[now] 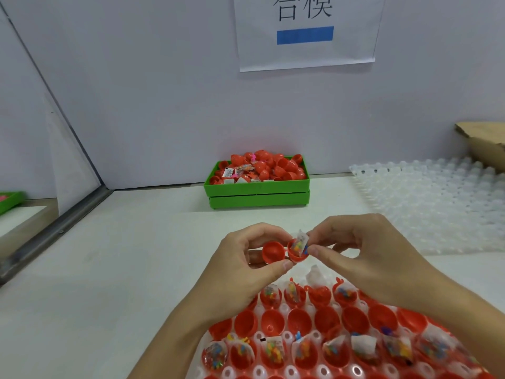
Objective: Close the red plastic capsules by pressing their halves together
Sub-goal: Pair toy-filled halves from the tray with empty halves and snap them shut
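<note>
- At frame centre, the left hand [247, 258] is pinching the open red capsule [285, 251] by its empty half.
- The right hand [363, 250] is pinching the sachet [299, 243]; it should be tucking it fully inside before pressing.

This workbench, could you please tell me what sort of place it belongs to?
Probably a toy-packing assembly station: a green bin heaped with red capsules, a tray of open filled halves, and a posted paper sign.

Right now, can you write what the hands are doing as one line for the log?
step: closing capsule | left hand: holds empty half | right hand: pinches toy packet into open red capsule | state: not yet closed
</note>
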Demonstrator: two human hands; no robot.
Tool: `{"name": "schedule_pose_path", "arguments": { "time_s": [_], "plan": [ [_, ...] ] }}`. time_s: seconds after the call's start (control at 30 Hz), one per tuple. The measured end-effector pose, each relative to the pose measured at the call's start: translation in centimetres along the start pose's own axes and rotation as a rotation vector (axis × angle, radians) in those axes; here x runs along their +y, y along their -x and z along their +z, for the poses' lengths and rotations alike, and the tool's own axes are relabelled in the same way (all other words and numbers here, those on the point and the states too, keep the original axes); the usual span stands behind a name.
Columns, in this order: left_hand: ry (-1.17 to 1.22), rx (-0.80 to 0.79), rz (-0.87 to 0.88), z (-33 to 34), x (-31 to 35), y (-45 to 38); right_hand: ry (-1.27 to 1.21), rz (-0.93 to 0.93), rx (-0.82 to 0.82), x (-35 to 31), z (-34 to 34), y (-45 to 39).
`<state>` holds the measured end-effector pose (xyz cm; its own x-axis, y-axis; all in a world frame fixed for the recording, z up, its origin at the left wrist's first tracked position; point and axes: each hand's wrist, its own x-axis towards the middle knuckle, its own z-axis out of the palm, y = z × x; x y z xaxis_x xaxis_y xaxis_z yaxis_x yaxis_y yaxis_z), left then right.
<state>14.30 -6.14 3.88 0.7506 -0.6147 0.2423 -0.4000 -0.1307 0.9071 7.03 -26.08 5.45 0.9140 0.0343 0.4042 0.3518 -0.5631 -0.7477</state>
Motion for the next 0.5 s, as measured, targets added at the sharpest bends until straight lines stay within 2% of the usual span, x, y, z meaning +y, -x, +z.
{"name": "schedule_pose_path", "arguments": {
  "time_s": [0.37,0.5],
  "plan": [
    [0.047,0.015,0.000,0.12,0.00,-0.02,-0.099,0.046,-0.022,0.38,-0.10,0.05],
    [0.036,0.007,0.004,0.17,0.04,0.03,-0.065,0.002,0.019,0.22,0.18,0.04]
  ]
}}
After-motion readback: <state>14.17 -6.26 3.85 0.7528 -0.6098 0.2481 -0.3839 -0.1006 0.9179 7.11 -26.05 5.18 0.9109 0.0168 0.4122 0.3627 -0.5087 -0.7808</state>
